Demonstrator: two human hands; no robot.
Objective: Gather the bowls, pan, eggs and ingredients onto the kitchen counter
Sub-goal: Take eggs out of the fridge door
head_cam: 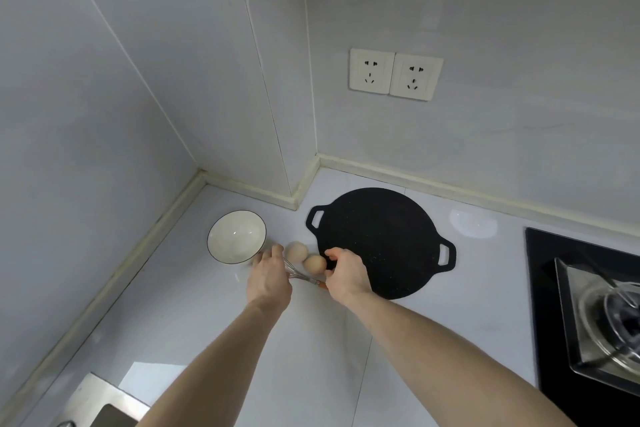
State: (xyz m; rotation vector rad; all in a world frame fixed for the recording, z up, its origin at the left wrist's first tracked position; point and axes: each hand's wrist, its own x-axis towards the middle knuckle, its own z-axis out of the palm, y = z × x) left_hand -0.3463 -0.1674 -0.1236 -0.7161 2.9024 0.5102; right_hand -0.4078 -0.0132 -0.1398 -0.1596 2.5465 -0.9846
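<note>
On the counter, both hands set down two eggs between bowl and pan. Left hand fingers loosely curled over a whisk; right hand fingers part-open beside one egg. Ingredients likely come next.

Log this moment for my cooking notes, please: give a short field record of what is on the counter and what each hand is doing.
counter: white
bowl: white, dark rim, empty, upright
pan: flat black, two handles
eggs: two brown, touching, between bowl and pan
whisk: wire, lying by the eggs
left hand: on whisk wires, grip unclear
right hand: fingers curled beside nearer egg
</note>
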